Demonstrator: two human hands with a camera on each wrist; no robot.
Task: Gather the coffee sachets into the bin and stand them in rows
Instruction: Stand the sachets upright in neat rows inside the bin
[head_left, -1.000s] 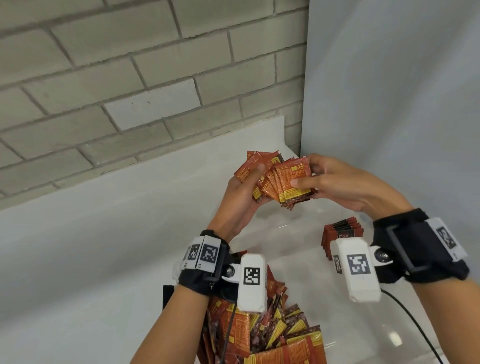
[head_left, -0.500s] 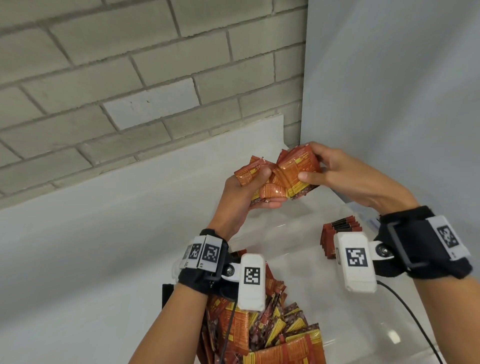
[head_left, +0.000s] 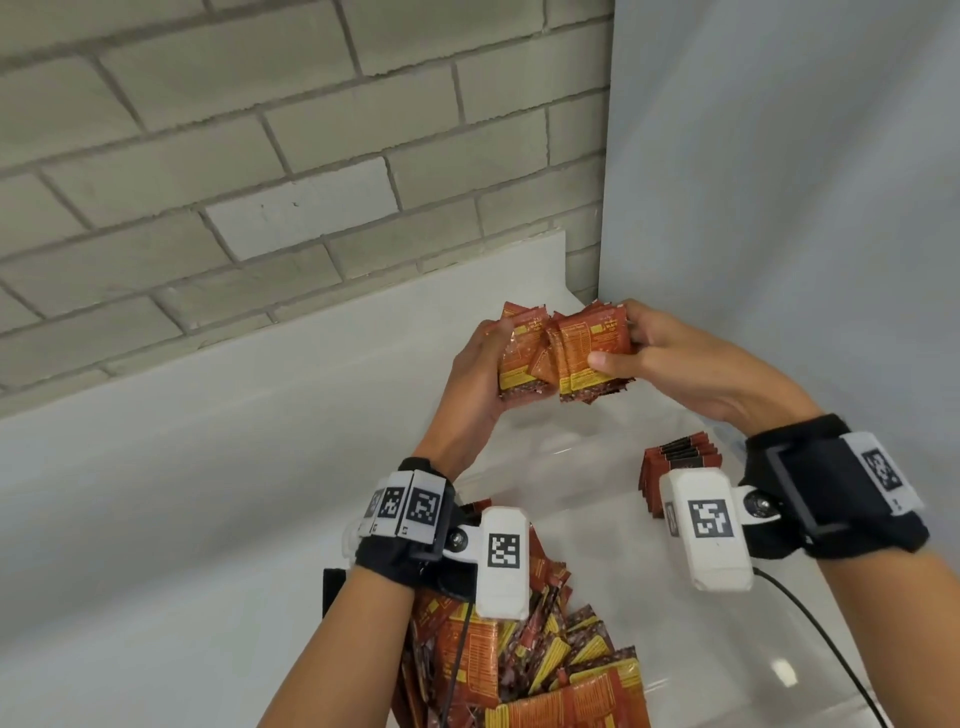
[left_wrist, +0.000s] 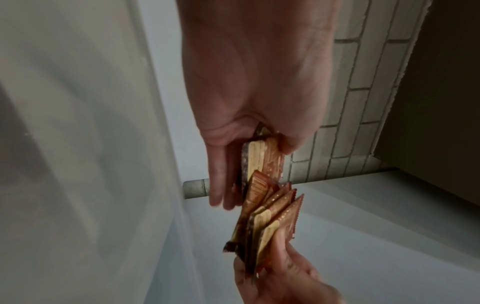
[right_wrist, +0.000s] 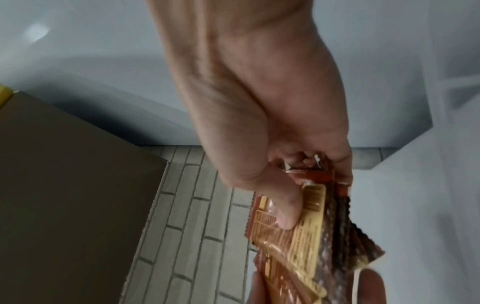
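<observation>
One bunch of coffee sachets (head_left: 563, 356), too many to count, is held upright in the air by two hands. Its left part is pinched by the left hand (head_left: 480, 379), its right part by the right hand (head_left: 670, 364), thumb on front. One short row of sachets (head_left: 675, 462) stands in the clear bin (head_left: 561, 467). One loose pile (head_left: 545, 670) lies nearer.
</observation>
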